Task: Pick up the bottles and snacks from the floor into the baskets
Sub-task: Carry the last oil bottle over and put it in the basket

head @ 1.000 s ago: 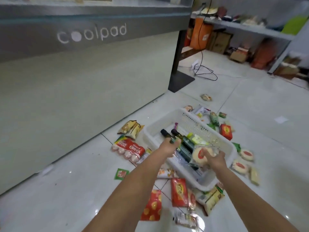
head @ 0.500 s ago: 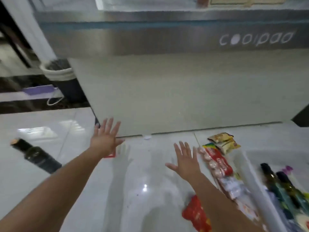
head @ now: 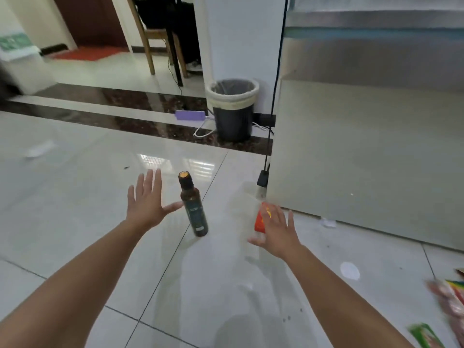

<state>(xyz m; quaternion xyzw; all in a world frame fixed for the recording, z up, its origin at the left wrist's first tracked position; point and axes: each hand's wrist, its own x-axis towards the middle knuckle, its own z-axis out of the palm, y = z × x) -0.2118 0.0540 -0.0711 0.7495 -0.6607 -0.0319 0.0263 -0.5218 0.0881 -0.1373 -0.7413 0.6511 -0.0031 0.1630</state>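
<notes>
A dark glass bottle [head: 193, 205] with an orange-topped cap lies on the white tiled floor, cap pointing away from me. My left hand [head: 148, 201] hovers just left of it with fingers spread, thumb close to the bottle's body. A red snack packet [head: 260, 219] lies on the floor near the counter's corner. My right hand [head: 276, 231] is spread open over its near side, partly hiding it. Neither hand holds anything. A few snack packets [head: 449, 300] show blurred at the right edge. No basket is in view.
A grey counter front [head: 364, 156] fills the right side. A black cable with a plug [head: 262, 178] hangs at its corner. A lined dark bin [head: 233, 111] stands behind, next to a purple power strip [head: 190, 115]. Chair legs [head: 150, 46] stand farther back.
My view has swung left, away from the basket. The hands, which a second ago held bottles and a snack over the basket, are now empty and reaching toward the bottle and red packet.
</notes>
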